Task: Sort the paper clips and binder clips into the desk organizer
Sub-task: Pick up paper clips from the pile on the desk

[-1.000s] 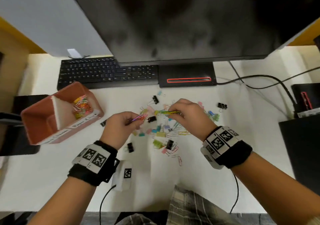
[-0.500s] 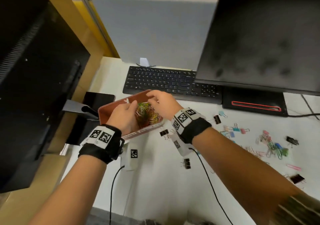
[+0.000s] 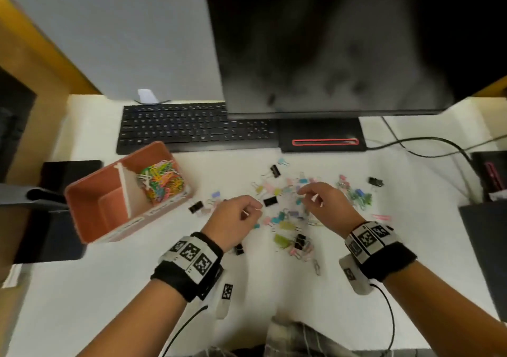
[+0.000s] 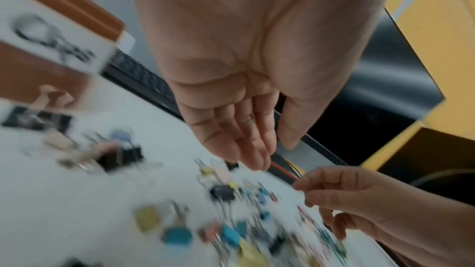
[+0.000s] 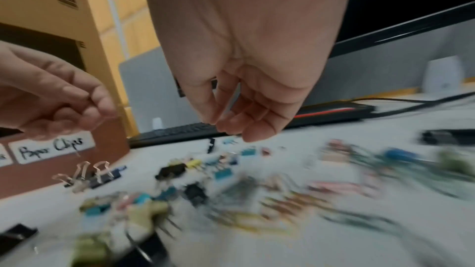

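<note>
A terracotta desk organizer (image 3: pixel 82 219) stands at the left, its right compartment heaped with coloured paper clips (image 3: pixel 160 182); its "Paper Clips" label (image 5: pixel 51 147) shows in the right wrist view. Mixed binder clips and paper clips (image 3: pixel 285 219) lie scattered mid-desk, a black binder clip (image 3: pixel 270 201) among them. My left hand (image 3: pixel 247 211) hovers over the pile's left edge, fingers relaxed (image 4: pixel 257 155), nothing visible in it. My right hand (image 3: pixel 310 194) hangs above the pile's middle, fingertips (image 5: pixel 231 129) loosely curled, holding nothing I can see. The wrist views are blurred.
A black keyboard (image 3: pixel 192 127) and the monitor stand (image 3: pixel 321 137) lie behind the pile, under a large dark monitor (image 3: pixel 343 41). Cables (image 3: pixel 425 142) run to dark equipment (image 3: pixel 488 181) at the right. A lone black binder clip (image 3: pixel 196 207) sits beside the organizer.
A second ago both hands pinched paper clips over the pile, then dropped them into the organizer's right compartment. Now both are back above the pile holding nothing, and the view has swung right.
</note>
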A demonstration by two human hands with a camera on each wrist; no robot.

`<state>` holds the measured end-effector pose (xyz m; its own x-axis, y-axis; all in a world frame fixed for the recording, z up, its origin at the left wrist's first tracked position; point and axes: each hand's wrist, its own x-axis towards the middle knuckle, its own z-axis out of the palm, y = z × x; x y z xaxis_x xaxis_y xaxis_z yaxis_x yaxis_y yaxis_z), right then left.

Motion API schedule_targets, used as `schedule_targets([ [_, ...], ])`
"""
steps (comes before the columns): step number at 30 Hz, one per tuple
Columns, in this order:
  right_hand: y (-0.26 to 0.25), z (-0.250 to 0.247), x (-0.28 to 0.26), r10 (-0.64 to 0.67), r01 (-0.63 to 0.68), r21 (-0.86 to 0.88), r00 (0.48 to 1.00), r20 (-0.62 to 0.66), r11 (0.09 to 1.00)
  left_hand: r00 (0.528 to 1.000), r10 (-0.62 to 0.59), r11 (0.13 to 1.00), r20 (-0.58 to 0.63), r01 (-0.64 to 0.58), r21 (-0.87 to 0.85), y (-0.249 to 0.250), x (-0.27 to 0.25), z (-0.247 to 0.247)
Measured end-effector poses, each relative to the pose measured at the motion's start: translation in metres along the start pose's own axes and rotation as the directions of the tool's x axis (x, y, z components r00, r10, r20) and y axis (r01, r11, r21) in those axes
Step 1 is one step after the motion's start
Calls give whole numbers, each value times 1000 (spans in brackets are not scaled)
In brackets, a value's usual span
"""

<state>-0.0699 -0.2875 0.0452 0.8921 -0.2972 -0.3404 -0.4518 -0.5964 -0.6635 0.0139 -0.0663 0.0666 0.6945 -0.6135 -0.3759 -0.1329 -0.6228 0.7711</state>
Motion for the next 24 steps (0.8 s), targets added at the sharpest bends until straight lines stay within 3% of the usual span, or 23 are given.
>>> schedule_targets([
  [5,75,-27,-26,80,-79,-59,997,6,995,991,47,992,123,-61,110,23,20,82],
  [12,105,-38,-25,32,-16,-135,992,120,991,996,70,890,64,-91,447,38,49,131],
  [15,109,-38,-16,5,27,-171,984,179,985,999,19,828,49,-43,559,43,65,140],
  [18,108,-33,-9,-28,66,-203,982,185,977,997,-60,835,51,22,549,42,78,144],
  [24,102,-19,1,-109,141,-202,981,163,969,998,-55,903,33,36,429,36,85,142],
])
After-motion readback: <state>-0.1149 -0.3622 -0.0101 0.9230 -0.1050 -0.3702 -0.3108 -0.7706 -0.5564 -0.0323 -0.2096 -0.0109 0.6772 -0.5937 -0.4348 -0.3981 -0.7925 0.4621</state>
